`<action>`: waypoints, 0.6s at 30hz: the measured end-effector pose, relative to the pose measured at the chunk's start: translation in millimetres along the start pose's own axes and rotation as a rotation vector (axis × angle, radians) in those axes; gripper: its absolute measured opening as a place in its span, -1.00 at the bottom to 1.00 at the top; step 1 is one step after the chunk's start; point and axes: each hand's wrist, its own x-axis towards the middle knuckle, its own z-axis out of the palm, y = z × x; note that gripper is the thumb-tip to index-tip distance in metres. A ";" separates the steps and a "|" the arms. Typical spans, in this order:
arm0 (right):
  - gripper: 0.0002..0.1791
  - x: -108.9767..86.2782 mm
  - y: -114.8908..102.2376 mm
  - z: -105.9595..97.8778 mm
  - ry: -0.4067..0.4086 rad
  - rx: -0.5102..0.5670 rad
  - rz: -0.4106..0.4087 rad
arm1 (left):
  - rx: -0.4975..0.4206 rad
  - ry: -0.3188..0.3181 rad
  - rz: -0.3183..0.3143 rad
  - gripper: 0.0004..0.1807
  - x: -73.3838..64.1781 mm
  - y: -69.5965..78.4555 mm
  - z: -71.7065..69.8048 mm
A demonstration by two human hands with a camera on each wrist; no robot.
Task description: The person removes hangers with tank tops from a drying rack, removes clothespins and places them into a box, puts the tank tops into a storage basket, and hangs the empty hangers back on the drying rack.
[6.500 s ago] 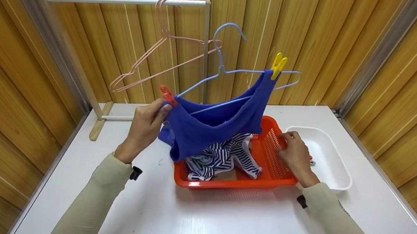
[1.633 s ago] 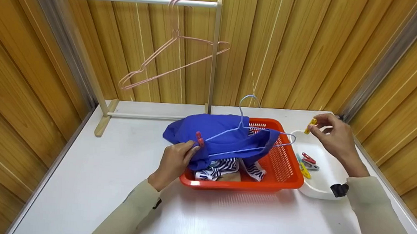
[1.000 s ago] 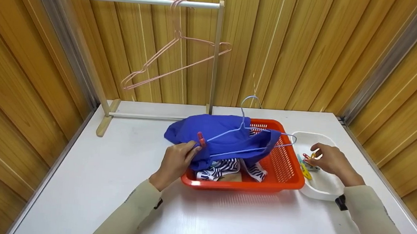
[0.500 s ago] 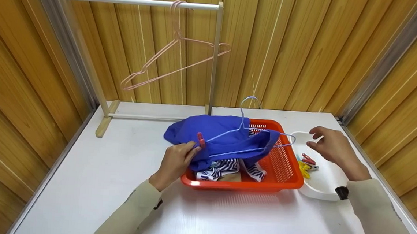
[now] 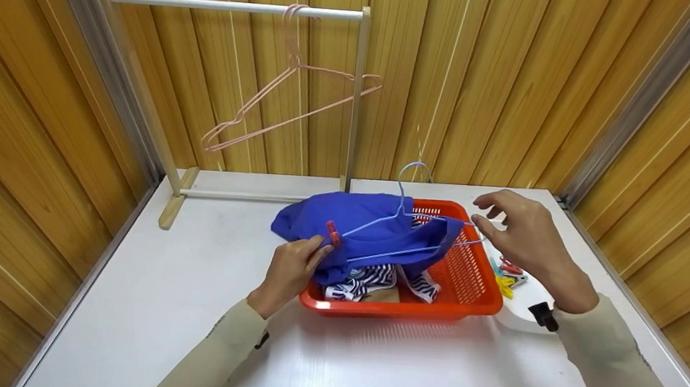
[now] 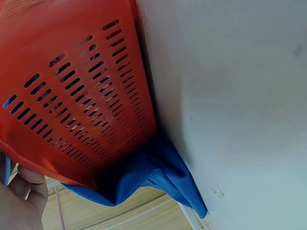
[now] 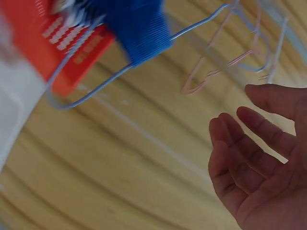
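My left hand [image 5: 292,267] pinches the edge of a blue garment [image 5: 356,212] near the left end of a blue wire hanger [image 5: 373,224]. Beside those fingers a red clothespin [image 5: 333,233] clips the cloth to the hanger. The garment's other side loops over the hanger's right arm with no clothespin on it. My right hand [image 5: 521,239] is near the hanger's right tip in the head view, its fingers loosely bent and holding nothing. In the right wrist view that hand [image 7: 264,158] is apart from the hanger [image 7: 96,88].
Under the garment stands a red basket [image 5: 477,303] with striped clothing [image 5: 420,285] inside. A white tray [image 5: 534,313], partly behind my right hand, holds yellow, red and other clothespins [image 5: 504,283]. Pink hangers [image 5: 254,102] hang on a white rack [image 5: 236,6] at the back left.
The raised hanger has come down over the basket. The yellow clothespin has left its right end and lies in the tray. My right hand has moved left from the tray toward the hanger.
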 end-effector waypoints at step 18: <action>-0.75 32.7 -97.0 47.0 -0.129 0.182 -0.221 | -0.015 0.014 0.021 -0.73 -0.8 -0.9 0.0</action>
